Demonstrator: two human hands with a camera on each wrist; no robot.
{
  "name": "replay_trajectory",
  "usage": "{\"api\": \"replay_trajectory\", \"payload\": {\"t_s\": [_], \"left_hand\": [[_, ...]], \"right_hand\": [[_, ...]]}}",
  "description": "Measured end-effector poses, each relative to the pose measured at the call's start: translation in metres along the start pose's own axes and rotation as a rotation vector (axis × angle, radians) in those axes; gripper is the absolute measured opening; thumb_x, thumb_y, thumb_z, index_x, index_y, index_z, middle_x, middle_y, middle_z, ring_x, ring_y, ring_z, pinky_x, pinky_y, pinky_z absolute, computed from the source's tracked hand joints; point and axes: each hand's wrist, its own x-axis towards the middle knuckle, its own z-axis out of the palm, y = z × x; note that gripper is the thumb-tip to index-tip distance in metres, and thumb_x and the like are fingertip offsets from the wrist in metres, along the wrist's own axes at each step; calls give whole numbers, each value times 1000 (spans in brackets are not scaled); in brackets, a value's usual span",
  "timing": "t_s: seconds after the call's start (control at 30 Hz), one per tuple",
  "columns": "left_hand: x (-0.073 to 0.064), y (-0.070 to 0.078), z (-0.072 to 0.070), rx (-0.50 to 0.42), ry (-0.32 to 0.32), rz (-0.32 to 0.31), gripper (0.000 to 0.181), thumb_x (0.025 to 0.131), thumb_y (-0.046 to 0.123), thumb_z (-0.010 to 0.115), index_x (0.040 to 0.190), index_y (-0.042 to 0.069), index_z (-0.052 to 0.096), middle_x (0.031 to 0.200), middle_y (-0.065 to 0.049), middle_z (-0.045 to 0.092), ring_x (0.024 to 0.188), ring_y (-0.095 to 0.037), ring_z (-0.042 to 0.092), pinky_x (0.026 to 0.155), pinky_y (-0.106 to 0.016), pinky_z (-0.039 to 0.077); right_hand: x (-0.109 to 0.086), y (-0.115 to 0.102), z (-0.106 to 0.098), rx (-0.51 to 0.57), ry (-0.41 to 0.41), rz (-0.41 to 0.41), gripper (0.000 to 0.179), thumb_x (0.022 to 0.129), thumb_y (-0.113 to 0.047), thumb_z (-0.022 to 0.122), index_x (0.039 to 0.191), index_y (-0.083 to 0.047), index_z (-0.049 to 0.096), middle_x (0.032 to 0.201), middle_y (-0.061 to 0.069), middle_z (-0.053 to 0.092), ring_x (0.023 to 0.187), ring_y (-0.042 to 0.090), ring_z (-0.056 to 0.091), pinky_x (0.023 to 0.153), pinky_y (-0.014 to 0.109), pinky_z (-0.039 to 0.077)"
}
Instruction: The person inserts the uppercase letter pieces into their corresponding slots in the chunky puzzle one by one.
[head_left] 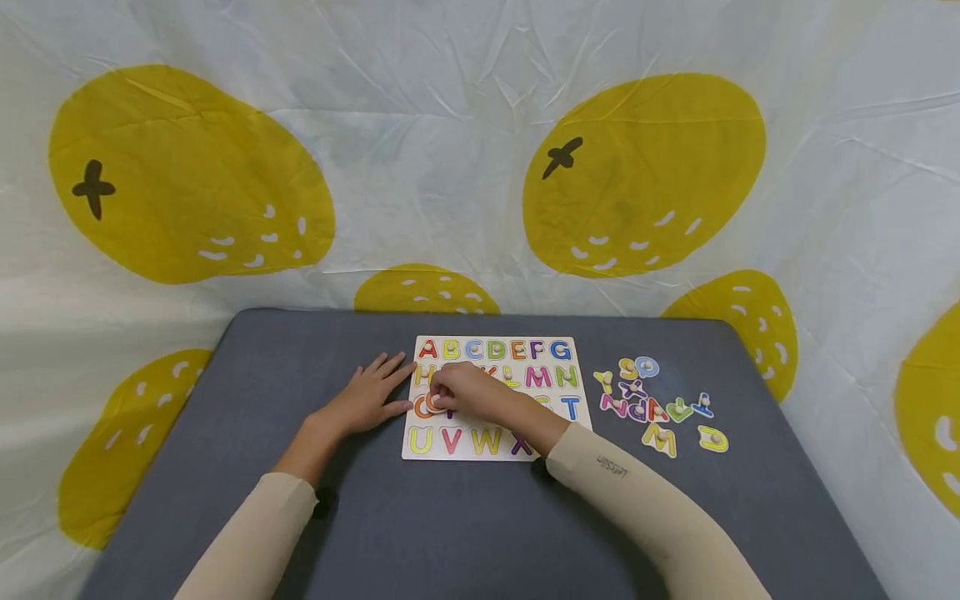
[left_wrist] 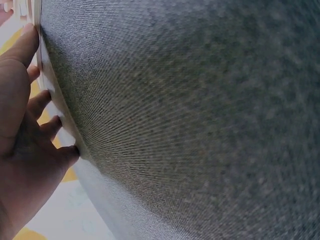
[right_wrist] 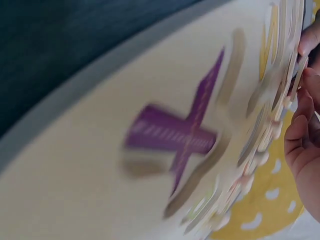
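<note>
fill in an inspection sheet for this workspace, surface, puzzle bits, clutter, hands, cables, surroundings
Surface: grey table with a woven-looking top.
Job's things: letter board lying flat; loose letter pieces grouped on the table beyond its right side, some touching or overlapping.
Clutter: nothing seen.
Hands: left hand has its fingers spread at the board's left edge; right hand pinches an orange letter piece over the board's left part.
Cables: nothing seen.
Surroundings: pale, creased backdrop with large yellow fruit-like prints behind the table and along both sides.
</note>
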Motion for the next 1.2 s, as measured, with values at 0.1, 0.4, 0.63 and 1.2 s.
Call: {"api": "replay_trajectory", "payload": {"t_s": [0.1,0.4,0.63,1.2], "left_hand": [[0,2,-2,-2,5,3,71,102,39,65,161,13,38,168,-21,30,154,-51,22,114,-78,23],[1,3,-5,3,2,9,71,102,39,65,162,13,37,168,-20,29,155,-51,22,114,-78,22],[2,1,-4,3,15,15,71,102,39,65,162,13,38,168,-20,31,154,-51,23,113,-79,23],[2,-1,0,-6,-20,-25,75,101,45,64,163,16,34,169,-18,28,156,-49,19,115,-78,20]], "right_hand": [[6,-5,3,-27,-26,0,7,100,-19,70,97,-14,73,88,-3,63,76,6,53,70,19,44],[16,-14,11,-123,-37,4,11,101,-23,69,96,-15,73,87,-5,65,74,7,54,74,22,44],[15,-13,10,-80,-34,11,8,101,-21,68,99,-15,72,84,-7,63,73,7,54,75,23,44],[-32,15,-14,47,36,121,23,97,-21,75,115,-8,73,82,-5,62,73,7,55,72,25,48]]}}
